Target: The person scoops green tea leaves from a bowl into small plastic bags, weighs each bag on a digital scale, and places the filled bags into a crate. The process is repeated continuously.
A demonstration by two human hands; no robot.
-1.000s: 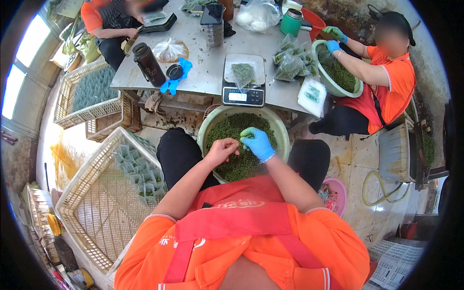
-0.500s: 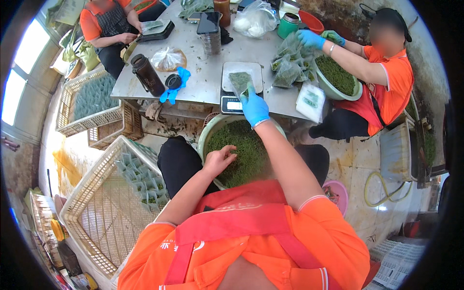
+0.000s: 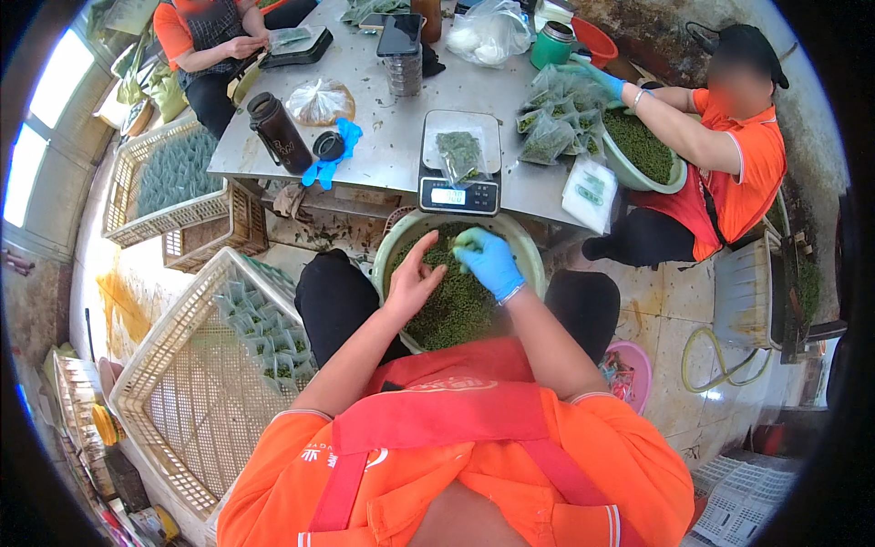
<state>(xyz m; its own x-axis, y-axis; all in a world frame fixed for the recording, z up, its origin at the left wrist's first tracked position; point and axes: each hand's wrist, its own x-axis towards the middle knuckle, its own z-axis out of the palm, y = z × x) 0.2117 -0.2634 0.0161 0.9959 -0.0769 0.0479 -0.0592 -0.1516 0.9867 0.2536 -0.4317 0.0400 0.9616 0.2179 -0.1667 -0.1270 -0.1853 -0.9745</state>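
Your hands sit in the pale green basin (image 3: 527, 239) of green bits (image 3: 451, 305) on your lap, near the worktop (image 3: 383, 137). Left hand (image 3: 415, 281) bare, fingers spread wide on the heap. Blue-gloved right hand (image 3: 489, 262) pinches a small clump. On the scale (image 3: 458, 169) beyond lies a filled clear bag (image 3: 458, 152).

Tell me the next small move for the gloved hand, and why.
Probably pinch up some greens: the right hand rests on the green bits in the basin, and the small bag on the scale looks only part full.
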